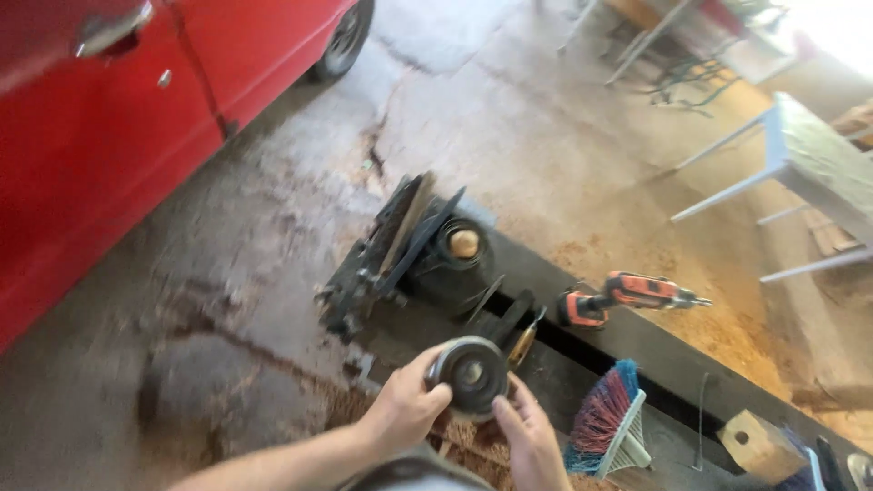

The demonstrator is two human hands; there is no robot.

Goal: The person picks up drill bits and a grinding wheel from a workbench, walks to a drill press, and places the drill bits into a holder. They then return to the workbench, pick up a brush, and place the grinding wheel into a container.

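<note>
Low in the middle of the frame we hold a round dark metal disc, worn, with a pale hub. Our left hand and right hand close their fingers on its rim, above the dark surface, a brush at lower right.

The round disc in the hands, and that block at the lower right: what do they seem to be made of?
The round disc, gripped by the left hand and right hand, looks like metal: dark grey, a dull sheen, a paler hub at its centre. The block looks like bare wood: pale tan, cut flat faces, a drilled hole.
</note>
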